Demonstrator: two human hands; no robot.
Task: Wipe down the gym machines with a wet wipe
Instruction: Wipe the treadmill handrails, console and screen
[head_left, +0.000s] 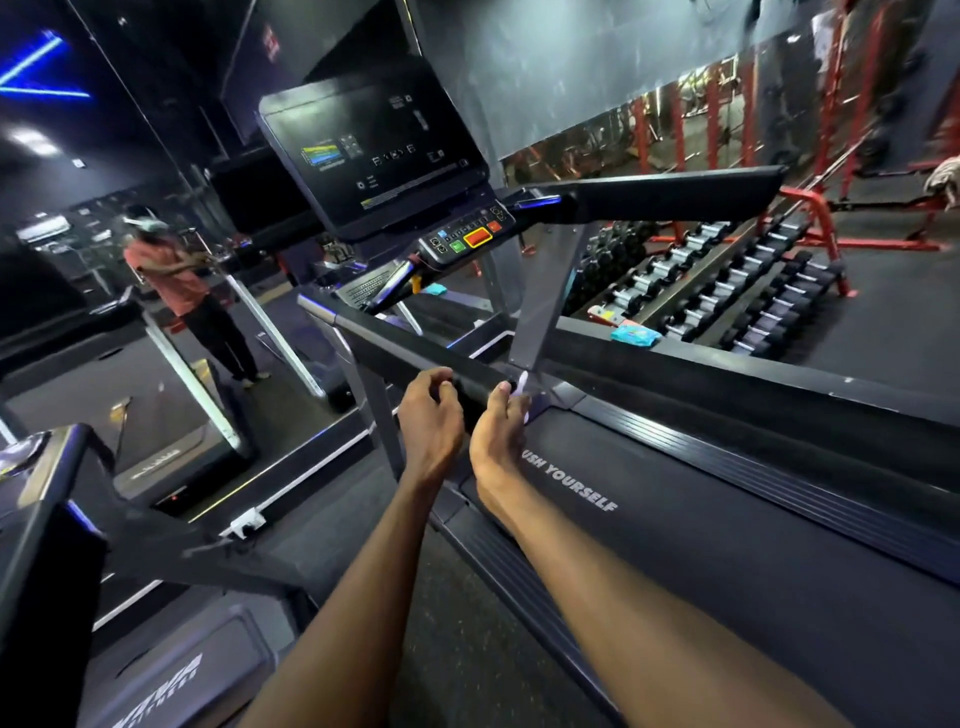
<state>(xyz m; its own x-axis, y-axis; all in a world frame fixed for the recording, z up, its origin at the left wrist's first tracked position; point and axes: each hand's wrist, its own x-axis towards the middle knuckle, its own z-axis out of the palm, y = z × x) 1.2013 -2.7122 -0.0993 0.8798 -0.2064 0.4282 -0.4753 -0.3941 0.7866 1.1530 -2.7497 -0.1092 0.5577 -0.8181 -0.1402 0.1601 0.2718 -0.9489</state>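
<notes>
From the head camera, both hands meet at the near end of a treadmill's left handrail (415, 353). The left hand (431, 421) curls its fingers over the top of the black rail end and grips it. The right hand (498, 431) sits just beside it, fingers bent round the rail's tip, pinching a white wet wipe (522, 387) against the end cap; only a small fold of the wipe shows past the fingertips. Below lies the treadmill belt (675, 545), printed "PUSH YOURSELF". A blue wipes packet (635, 334) rests on the far side rail. The console screen (374, 145) stands above, and a dumbbell rack (727, 291) sits beyond the treadmill.
</notes>
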